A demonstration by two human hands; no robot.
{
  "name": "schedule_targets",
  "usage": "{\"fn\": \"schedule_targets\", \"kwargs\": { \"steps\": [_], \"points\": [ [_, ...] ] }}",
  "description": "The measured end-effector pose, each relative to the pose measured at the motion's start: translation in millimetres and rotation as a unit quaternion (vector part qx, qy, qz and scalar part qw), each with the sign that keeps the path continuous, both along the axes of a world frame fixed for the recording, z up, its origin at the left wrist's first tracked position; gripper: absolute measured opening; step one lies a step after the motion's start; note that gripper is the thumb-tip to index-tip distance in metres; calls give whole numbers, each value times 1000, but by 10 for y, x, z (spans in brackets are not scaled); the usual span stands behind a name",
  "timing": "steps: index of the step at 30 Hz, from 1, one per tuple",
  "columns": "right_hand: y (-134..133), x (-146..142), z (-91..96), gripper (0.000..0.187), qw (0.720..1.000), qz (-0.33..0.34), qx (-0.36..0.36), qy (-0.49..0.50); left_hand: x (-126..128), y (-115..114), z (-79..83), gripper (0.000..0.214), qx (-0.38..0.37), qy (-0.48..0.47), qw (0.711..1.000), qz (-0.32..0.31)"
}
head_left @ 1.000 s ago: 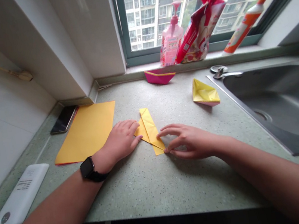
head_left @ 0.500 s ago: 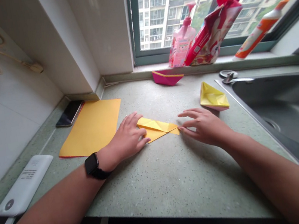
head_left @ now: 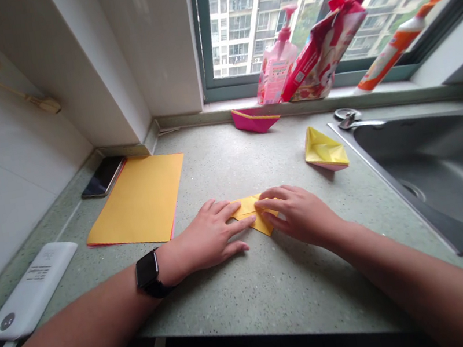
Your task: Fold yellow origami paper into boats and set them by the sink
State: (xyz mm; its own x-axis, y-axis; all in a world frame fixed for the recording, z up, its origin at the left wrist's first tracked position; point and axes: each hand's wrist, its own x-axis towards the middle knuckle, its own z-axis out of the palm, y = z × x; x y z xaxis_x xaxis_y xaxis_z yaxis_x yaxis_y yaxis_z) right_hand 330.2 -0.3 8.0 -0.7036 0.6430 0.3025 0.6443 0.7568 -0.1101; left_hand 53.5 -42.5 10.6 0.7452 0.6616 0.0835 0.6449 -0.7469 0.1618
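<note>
A small folded piece of yellow paper [head_left: 252, 212] lies on the speckled green counter [head_left: 249, 288] in front of me. My left hand [head_left: 211, 238], with a black watch on the wrist, lies flat with its fingers stretched over the paper's left part. My right hand [head_left: 299, 212] covers the right part, fingers curled and pressing down on the fold. Most of the paper is hidden under the two hands.
A stack of orange-yellow sheets [head_left: 139, 200] lies to the left, beside a phone [head_left: 102, 177] and a white power bank [head_left: 30, 290]. A yellow paper boat [head_left: 324, 150] and a pink one [head_left: 254, 119] sit further back. The sink [head_left: 436, 164] is on the right; bottles and a red bag stand on the sill.
The paper has been turned and folded smaller. Both hands have come together over it, and the right hand now presses on it.
</note>
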Motion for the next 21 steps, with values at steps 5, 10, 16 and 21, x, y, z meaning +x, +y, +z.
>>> {"fn": "schedule_targets", "kwargs": {
  "steps": [5,10,16,21],
  "points": [
    [11,-3,-32,16,1000,17,-20,-4,-35,34,24,80,-45,-56,997,1],
    [110,53,-83,19,999,26,-46,2,-137,198,16,69,-64,-114,991,16],
    [171,79,-119,21,997,38,-66,14,-176,297,65,22,-68,-134,989,-9],
    [212,102,-178,22,996,57,-65,27,-199,330,58,11,-58,-145,988,-2]
  ]
}}
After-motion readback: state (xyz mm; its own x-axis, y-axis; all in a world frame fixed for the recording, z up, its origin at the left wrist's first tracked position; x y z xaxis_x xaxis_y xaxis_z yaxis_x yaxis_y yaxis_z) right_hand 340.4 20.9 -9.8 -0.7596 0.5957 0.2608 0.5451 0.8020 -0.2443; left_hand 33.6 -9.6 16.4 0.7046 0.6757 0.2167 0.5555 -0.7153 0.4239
